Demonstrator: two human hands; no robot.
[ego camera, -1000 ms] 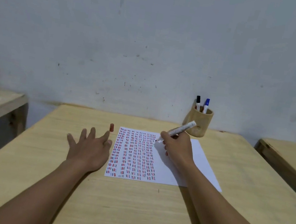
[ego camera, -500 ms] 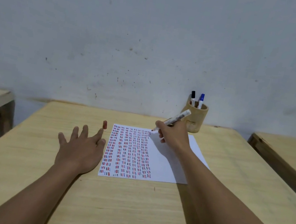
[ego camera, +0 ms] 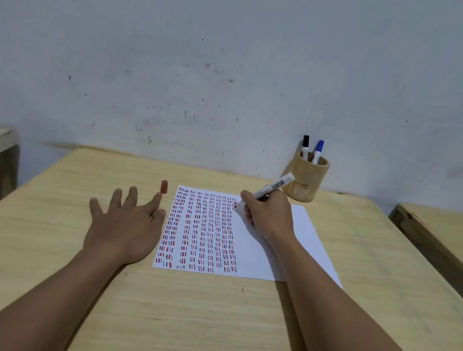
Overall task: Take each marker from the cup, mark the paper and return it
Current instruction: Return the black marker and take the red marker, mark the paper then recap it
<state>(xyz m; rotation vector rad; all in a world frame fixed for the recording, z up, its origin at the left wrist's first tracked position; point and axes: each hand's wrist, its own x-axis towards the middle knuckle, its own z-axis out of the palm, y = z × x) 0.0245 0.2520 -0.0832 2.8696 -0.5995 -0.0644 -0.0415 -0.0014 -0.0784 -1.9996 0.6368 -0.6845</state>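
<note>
**K:** Head view, left to right. Left hand lies flat on the table, fingers spread wide, holding nothing, just beside the paper's left edge but not on it. Red cap stands upright on the table right past the index fingertip. Paper is centre, its left half packed with columns of short red, blue and black dashes, its right part blank.

**M:** And the writing side?

**K:** Right hand is closed around the red marker in a pen grip, barrel angled up and back toward the cup. Tip sits at the top of the paper, at the right edge of the dash block; looks like it's touching, can't say for sure. Wooden cup stands behind the hand near the wall, with the black marker and the blue marker upright inside.

**M:** So mid-mark with the red one. Tips for doing it clean?

**K:** My read: one short stroke, light pressure, in line with the top row so the new column starts even. Nothing pins the sheet, so sliding the left hand onto the paper's edge would stop it creeping. Lift the tip straight off to avoid a tail. Then the cap is right by the left index finger: pinch it, press it on squarely, and drop the marker into the cup without knocking the other two.
</note>
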